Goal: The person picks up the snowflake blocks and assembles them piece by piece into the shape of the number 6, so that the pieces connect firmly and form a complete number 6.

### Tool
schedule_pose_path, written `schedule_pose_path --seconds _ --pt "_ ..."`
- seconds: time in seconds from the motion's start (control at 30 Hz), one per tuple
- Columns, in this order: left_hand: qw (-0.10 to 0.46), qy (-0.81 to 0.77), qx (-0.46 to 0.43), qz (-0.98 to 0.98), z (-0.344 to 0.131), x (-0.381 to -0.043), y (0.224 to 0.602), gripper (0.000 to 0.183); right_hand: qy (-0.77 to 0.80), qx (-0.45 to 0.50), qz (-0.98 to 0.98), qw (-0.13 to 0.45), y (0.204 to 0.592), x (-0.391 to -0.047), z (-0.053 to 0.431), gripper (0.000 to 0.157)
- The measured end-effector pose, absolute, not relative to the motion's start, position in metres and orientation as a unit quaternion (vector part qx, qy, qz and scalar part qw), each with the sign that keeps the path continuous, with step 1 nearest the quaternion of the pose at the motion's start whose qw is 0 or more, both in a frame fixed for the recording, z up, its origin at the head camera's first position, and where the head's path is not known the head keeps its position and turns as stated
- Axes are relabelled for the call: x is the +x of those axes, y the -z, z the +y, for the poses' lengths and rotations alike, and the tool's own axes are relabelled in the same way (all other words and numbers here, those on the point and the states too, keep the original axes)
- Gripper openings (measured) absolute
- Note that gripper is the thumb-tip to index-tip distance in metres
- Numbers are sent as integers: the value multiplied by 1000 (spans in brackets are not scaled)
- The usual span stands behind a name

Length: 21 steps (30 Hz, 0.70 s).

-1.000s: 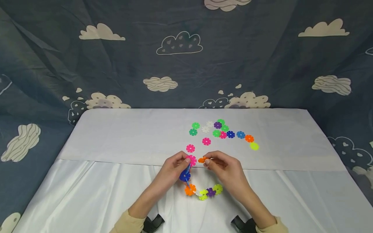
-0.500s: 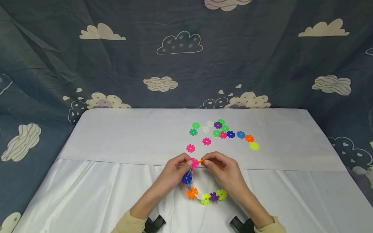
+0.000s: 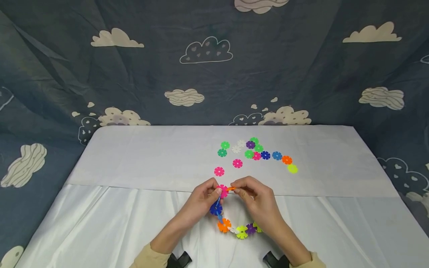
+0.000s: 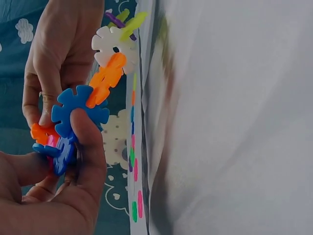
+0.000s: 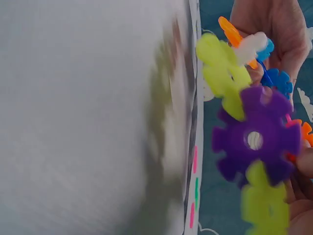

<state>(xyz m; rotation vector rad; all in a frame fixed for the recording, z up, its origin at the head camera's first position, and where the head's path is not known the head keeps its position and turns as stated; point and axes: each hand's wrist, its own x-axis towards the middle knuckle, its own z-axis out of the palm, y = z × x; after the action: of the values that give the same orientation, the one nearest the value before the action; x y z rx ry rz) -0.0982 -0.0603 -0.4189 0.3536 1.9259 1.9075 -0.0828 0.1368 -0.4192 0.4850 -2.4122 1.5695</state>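
Observation:
My left hand (image 3: 201,201) grips one end of a chain of notched interlocking discs, by its pink disc (image 3: 223,190) and the blue discs (image 4: 73,104) beside it. My right hand (image 3: 259,201) pinches a single orange disc (image 3: 231,188) nearly edge-on, its edge right at the pink disc's rim. From the left hand the chain hangs in a curve: an orange disc (image 3: 224,225), a white disc (image 4: 105,43), a yellow disc (image 3: 241,232), a purple disc (image 3: 250,229) and another yellow disc (image 5: 266,208), partly behind the right hand in the head view.
Loose discs lie on the white-covered table (image 3: 151,156) beyond the hands: two pink ones, the nearer pink disc (image 3: 219,171) closest, then a cluster with a purple disc (image 3: 250,144), and a row ending in a yellow disc (image 3: 292,168). A cloud-patterned curtain (image 3: 207,82) hangs behind.
The orange disc in my right hand, apart from the pink disc a second ago, now meets its edge. Both hands have come slightly nearer the body, and the hanging chain has swung down and right.

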Motion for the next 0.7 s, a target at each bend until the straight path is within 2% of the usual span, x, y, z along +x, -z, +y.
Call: schedule_pose_path --seconds 0.27,0.7 --pt "209 -689 107 686 -58 -98 420 20 -515 177 -830 119 423 -81 137 28" --pt "203 -674 122 700 -59 -95 415 18 -499 198 -841 64 409 -80 140 29"
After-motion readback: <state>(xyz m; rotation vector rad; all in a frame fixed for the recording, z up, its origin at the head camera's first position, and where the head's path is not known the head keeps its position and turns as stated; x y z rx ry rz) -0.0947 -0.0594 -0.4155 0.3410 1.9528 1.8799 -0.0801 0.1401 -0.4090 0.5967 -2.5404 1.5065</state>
